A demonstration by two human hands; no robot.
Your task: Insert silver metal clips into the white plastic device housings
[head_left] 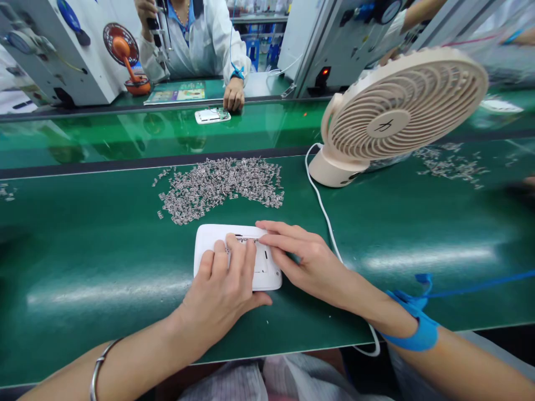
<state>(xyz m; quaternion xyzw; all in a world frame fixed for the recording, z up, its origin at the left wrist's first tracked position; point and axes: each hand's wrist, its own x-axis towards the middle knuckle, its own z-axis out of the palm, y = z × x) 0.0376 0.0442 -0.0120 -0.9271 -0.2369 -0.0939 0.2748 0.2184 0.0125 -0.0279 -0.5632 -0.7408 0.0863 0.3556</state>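
A white plastic device casing [208, 238] with rounded corners lies flat on the green worktop, a row of small slots near its far edge. Over its middle is my left hand [223, 287], fingers curled and pressing down on the casing, thumb along the near edge. From the right comes my right hand [303, 253]; its fingers are close together, with the tips touching the casing by the slots. Whatever those fingertips may hold is hidden. Just beyond the casing spreads a heap of small metal clips [221, 186].
A beige fan [388, 122] stands at the right, its white cable [324, 209] running down past my right arm. A blue wrist strap [413, 323] trails a cord rightward. Across the green conveyor [137, 131], a co-worker's hand [234, 94] touches another white casing [211, 116]. More clips [451, 161] lie right.
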